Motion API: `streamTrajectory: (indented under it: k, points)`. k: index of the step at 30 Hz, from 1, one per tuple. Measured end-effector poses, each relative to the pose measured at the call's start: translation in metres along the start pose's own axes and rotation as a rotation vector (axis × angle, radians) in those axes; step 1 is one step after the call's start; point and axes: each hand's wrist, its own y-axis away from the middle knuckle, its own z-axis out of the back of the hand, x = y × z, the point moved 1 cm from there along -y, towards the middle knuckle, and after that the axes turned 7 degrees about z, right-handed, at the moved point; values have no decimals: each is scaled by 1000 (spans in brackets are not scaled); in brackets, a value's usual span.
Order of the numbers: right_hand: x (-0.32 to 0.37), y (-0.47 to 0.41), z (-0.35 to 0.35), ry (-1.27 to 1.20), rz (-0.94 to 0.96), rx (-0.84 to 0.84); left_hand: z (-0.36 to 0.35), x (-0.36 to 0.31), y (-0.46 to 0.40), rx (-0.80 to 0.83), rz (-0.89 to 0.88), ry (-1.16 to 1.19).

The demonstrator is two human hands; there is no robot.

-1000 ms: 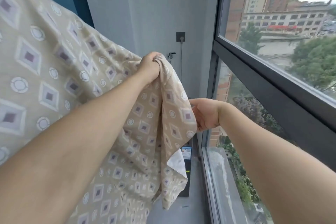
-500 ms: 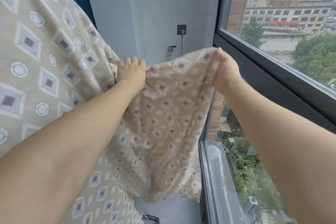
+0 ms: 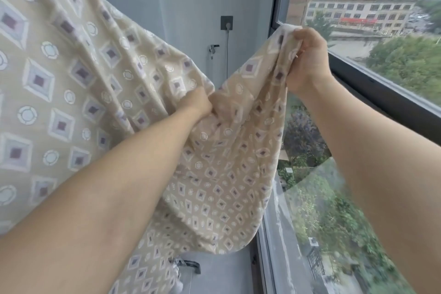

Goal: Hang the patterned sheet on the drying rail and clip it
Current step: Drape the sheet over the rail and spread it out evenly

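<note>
**Beige sheet being spread, not yet clipped**

Patterned sheet (image 3: pixel 71 83) drapes from upper left. Left hand (image 3: pixel 199 102) bunches mid-fold at centre; right hand (image 3: pixel 307 59) pinches edge upper right. Rail, clips unseen. Next, likely: pull edge flat, find clip.

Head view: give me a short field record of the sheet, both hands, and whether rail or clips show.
sheet: beige cotton sheet with diamond-and-circle print, draped from upper left, sagging between the hands
left hand: left hand grips a bunched fold
right hand: right hand grips a corner, raised beside the dark window frame
rail: not visible
clips: none visible
</note>
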Motion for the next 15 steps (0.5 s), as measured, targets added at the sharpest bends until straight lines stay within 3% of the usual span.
streamTrajectory:
  k: [3,5,6,8,11,13,15]
  points:
    - [3,-3,25,22,-36,-223,24,8,-19,-252,149,277]
    - [-1,-8,40,72,-50,-329,44,1,-30,-293,86,476]
    - [-5,-8,42,103,-67,-359,52,-7,-28,-233,-5,462]
    - [-12,-9,40,176,-97,-390,51,-26,-16,21,-159,258]
    - [-15,-10,31,256,-124,-333,5,-39,13,428,-202,-209]
    - [-14,-9,30,284,-150,-271,-26,-28,14,366,-154,-305]
    - [-13,-6,38,280,-133,-236,-26,-13,6,108,-80,-239]
